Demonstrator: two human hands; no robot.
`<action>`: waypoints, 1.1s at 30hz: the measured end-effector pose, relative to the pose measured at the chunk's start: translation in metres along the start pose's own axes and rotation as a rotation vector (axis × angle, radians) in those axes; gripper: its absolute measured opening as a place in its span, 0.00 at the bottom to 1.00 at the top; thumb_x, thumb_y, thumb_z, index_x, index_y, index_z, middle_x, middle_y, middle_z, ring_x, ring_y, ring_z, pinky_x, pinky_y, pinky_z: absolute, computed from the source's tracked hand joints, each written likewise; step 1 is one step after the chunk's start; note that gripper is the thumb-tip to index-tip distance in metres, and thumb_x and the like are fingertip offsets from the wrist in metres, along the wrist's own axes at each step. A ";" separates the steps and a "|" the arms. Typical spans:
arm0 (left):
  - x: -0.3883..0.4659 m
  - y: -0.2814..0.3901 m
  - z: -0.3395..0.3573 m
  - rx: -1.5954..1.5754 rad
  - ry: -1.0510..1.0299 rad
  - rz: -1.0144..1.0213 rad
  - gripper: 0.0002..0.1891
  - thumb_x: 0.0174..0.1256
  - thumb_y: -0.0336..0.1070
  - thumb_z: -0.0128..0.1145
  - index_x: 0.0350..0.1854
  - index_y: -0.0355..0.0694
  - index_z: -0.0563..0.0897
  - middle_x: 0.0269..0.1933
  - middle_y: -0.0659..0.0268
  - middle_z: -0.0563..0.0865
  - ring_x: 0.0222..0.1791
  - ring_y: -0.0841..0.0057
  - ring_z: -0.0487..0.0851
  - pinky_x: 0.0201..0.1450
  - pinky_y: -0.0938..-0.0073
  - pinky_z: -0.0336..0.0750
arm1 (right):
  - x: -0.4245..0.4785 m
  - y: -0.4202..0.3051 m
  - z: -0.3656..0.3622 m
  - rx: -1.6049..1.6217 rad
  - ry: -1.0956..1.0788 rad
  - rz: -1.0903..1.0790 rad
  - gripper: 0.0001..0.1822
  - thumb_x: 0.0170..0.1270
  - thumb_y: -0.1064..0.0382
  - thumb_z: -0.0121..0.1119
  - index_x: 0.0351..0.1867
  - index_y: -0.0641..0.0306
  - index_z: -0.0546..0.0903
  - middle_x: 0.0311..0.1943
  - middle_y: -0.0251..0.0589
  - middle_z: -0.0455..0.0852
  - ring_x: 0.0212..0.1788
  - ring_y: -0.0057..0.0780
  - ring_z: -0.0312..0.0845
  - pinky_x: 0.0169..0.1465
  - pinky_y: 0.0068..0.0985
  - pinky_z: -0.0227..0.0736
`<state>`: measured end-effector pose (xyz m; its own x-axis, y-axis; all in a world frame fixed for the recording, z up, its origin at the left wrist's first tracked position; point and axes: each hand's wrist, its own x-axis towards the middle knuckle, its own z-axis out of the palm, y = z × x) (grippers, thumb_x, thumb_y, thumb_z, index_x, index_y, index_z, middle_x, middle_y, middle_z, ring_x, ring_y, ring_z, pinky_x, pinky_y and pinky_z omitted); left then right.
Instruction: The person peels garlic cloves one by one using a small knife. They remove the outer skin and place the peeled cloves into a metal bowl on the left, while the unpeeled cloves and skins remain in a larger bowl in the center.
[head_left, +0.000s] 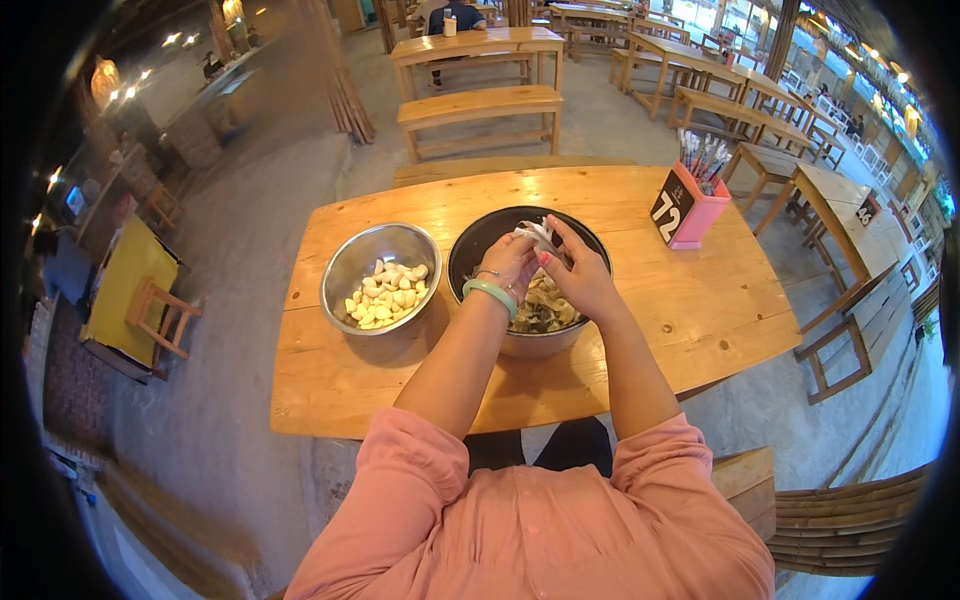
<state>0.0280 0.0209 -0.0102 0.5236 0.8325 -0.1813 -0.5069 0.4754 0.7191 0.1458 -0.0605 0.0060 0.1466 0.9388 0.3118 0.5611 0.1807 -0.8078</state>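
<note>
Both my hands are together over a dark-lined pot (459, 271), with a whitish, papery piece of garlic (537, 234) between their fingers. My left hand (510, 262), with a pale green bangle (491, 294) at its wrist, grips the garlic from the left. The thumb and fingers of my right hand (583, 276) close on it from the other side. Dry garlic skins (546, 307) lie inside the pot below. Left of the pot stands a steel bowl (349, 259) that holds many peeled garlic cloves (390, 294). My fingers partly hide the garlic.
The bowl and pot stand on a wooden table (675, 322). A pink utensil holder (701, 217) with a number sign is at its far right. Beyond are a wooden bench (480, 109), more tables, and a seated person (457, 19) in dark clothing.
</note>
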 end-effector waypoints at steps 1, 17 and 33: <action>-0.001 0.001 -0.001 0.010 0.016 0.001 0.09 0.62 0.27 0.50 0.45 0.36 0.74 0.40 0.64 0.80 0.40 0.76 0.80 0.43 0.77 0.77 | -0.001 -0.003 -0.002 0.014 -0.005 0.028 0.30 0.63 0.51 0.54 0.65 0.58 0.65 0.36 0.47 0.81 0.36 0.35 0.78 0.44 0.29 0.71; -0.004 0.001 -0.002 0.080 0.034 -0.005 0.04 0.62 0.31 0.56 0.38 0.42 0.77 0.35 0.69 0.80 0.36 0.80 0.78 0.41 0.79 0.74 | 0.004 0.006 0.005 0.102 0.073 -0.088 0.19 0.67 0.57 0.49 0.59 0.55 0.72 0.48 0.49 0.81 0.43 0.38 0.81 0.48 0.28 0.72; 0.004 -0.005 -0.005 0.729 0.162 0.218 0.11 0.58 0.27 0.55 0.44 0.36 0.79 0.37 0.62 0.82 0.36 0.77 0.80 0.41 0.77 0.75 | -0.005 -0.015 -0.001 0.088 -0.009 -0.028 0.25 0.64 0.57 0.53 0.63 0.53 0.68 0.27 0.43 0.79 0.29 0.28 0.72 0.36 0.24 0.68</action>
<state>0.0291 0.0228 -0.0179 0.3287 0.9436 -0.0403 0.0206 0.0355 0.9992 0.1378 -0.0686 0.0173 0.1239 0.9356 0.3307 0.4914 0.2317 -0.8396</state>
